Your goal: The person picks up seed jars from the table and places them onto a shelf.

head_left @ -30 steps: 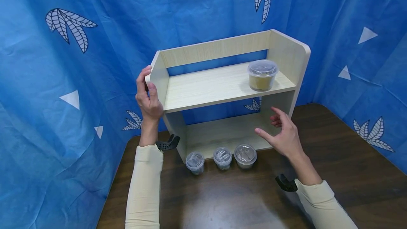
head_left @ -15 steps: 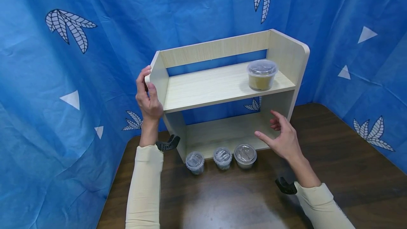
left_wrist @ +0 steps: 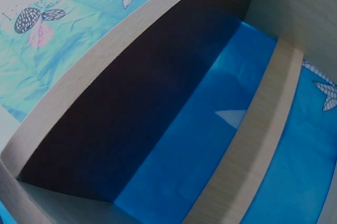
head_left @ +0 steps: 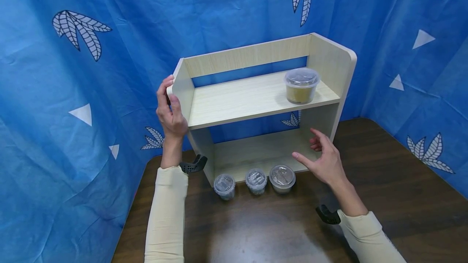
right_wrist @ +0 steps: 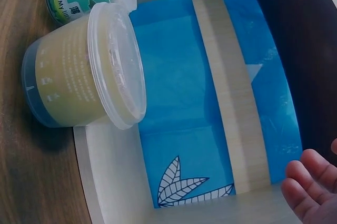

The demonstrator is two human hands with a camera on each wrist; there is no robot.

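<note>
A pale wooden two-tier shelf (head_left: 237,98) stands on the table, and my left hand (head_left: 170,117) grips the upper front edge of its left side panel. My right hand (head_left: 327,163), fingers apart and holding nothing, hovers before the right part of the lower tier. On the upper tier, at the right, sits a lidded clear plastic tub (head_left: 300,94) with a yellowish band. Three smaller lidded tubs, a left one (head_left: 224,186), a middle one (head_left: 256,182) and a right one (head_left: 282,180), line the shelf's front bottom edge. Fingers (right_wrist: 310,182) of my right hand show in the right wrist view.
Dark brown wooden table (head_left: 256,230) extends in front of the shelf and to its right. Blue curtain (head_left: 237,7) with leaf and triangle prints hangs behind and along both sides. Through the shelf's open back the curtain shows, crossed by a wooden rail (right_wrist: 231,87) in the right wrist view.
My right hand has dropped slightly toward the front of the table. The left hand, shelf and tubs keep their places.
</note>
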